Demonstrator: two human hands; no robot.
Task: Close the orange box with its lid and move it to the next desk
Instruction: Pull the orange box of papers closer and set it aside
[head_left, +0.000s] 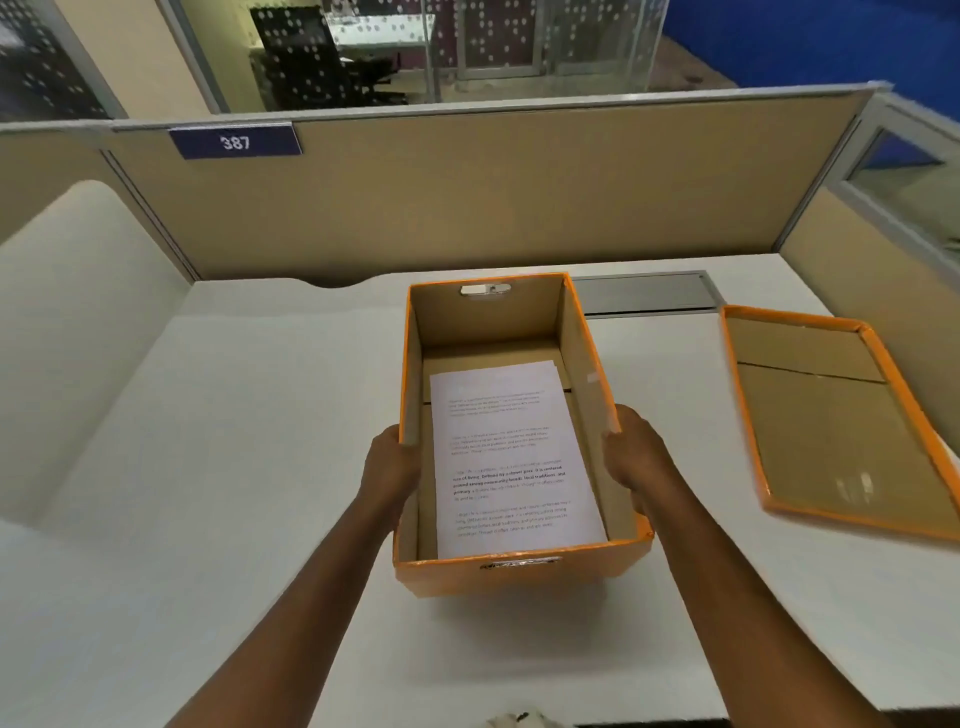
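An open orange box (519, 574) with brown cardboard inside stands on the white desk in front of me. A stack of printed white paper (511, 457) lies flat on its bottom. My left hand (387, 465) presses against the box's left wall and my right hand (636, 457) against its right wall, so both grip it by the sides. The orange lid (836, 421) lies upside down on the desk to the right of the box, apart from it, brown inside facing up.
The white desk (234, 467) is bounded by beige partition walls (467, 202) at the back and right, with a blue sign reading 387 (235, 141). A grey cable flap (644, 293) sits behind the box. A rounded white divider (78, 322) stands at the left.
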